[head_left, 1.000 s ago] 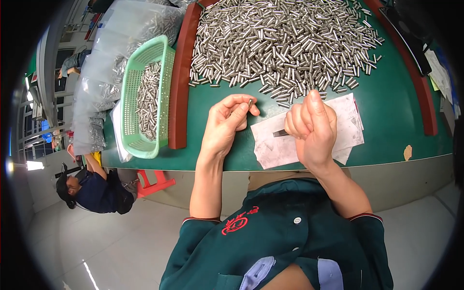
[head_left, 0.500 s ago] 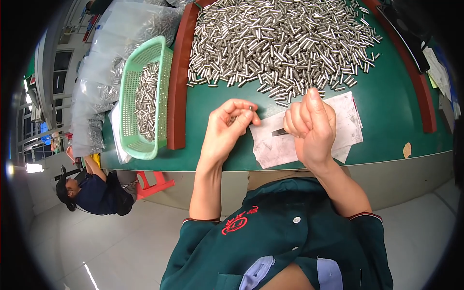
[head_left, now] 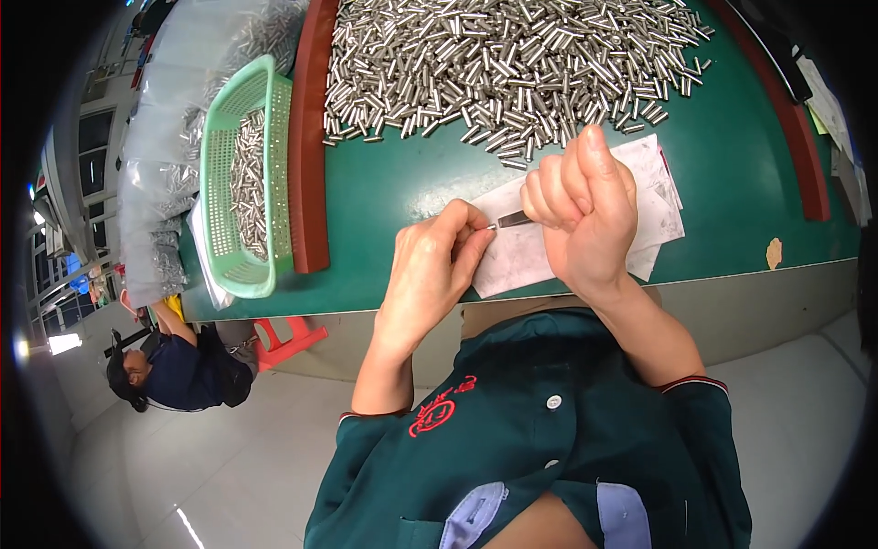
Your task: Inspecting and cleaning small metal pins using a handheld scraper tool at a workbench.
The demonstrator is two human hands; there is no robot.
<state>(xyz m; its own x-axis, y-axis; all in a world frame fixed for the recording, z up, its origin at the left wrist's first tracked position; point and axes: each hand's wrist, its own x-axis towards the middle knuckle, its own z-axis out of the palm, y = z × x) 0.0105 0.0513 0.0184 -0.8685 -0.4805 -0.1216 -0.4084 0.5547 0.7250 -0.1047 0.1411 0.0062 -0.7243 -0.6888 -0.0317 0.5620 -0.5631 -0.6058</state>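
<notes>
Between the thumb and forefinger of my left hand [head_left: 422, 270] is a small shiny metal pin [head_left: 492, 227]. My right hand [head_left: 590, 220] is a fist, thumb up, around a dark, flat, blade-like tool [head_left: 515, 220]. The tool's tip points left and comes close to the pin's end; whether they touch I cannot tell. The tool's other end is hidden in the fist. Both hands are over a smudged whitish sheet [head_left: 526, 268] on the green tabletop [head_left: 402, 192]. Just beyond them lies a big heap of similar metal pins [head_left: 512, 73].
A red-brown bar [head_left: 311, 174] edges the heap on the left, another [head_left: 800, 128] on the right. Beside the left bar stands a green basket [head_left: 279, 220] with pins inside. Clear bags [head_left: 155, 192] of pins line the far left. Another person [head_left: 187, 366] is near a red stool [head_left: 291, 340].
My left hand has moved right and closer to the tool, bringing the pin near its tip. My right hand remains closed on the tool. The view has shifted slightly.
</notes>
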